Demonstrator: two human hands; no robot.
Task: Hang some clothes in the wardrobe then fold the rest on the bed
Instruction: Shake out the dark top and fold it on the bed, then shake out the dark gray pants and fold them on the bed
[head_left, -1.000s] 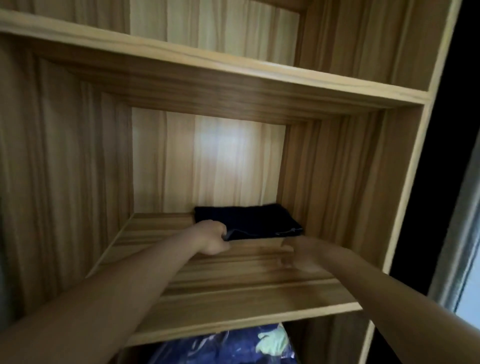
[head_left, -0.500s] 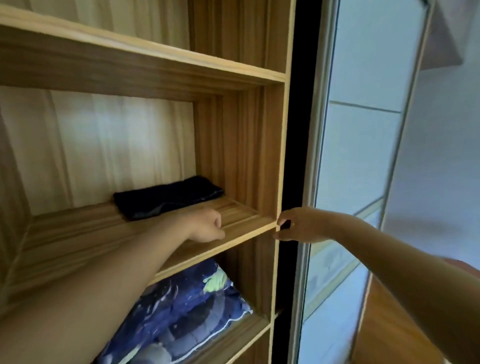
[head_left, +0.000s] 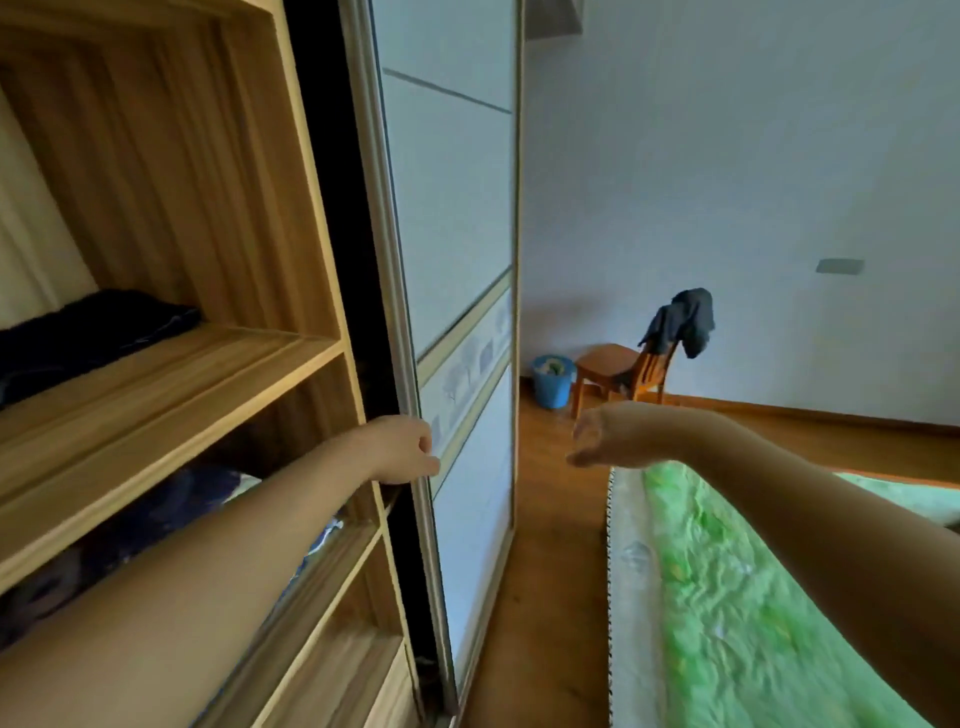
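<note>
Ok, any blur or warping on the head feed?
Head view: right hand and green patterned bedspread smear with motion blur; left hand gripping the white sliding wardrobe door reads sharper; the door's frame bows from wide-angle distortion; the folded dark garment sits in shadow, detail lost.

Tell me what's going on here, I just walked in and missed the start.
A person stands at the open wardrobe. Their left hand grips the edge of the sliding door; the right hand hangs open in the air, holding nothing. A folded dark garment lies on the shelf, and more dark clothing is draped over the wooden chair.
</note>
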